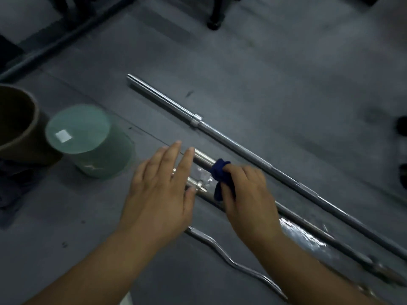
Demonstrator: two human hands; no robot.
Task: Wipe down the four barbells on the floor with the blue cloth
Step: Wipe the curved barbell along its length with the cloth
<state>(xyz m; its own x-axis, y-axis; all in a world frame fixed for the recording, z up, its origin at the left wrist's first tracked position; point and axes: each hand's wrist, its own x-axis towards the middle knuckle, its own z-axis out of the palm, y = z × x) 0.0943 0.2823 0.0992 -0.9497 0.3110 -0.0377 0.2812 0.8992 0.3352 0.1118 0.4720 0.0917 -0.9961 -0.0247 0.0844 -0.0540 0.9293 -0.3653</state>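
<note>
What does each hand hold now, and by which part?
The right hand grips the blue cloth, bunched up, against a barbell. The left hand holds nothing, fingers straight.

okay, i've got the blue cloth [220, 176], dark and bunched tight, pinched in the right hand [248, 194] and pressed onto the thick chrome sleeve of the second barbell [202, 158]. the long straight barbell [242, 148] lies diagonally on the floor just beyond it. a third bar [199, 188] sits close alongside, mostly hidden, its collar showing. nearest me, the wavy curl bar [232, 264] lies flat.
</note>
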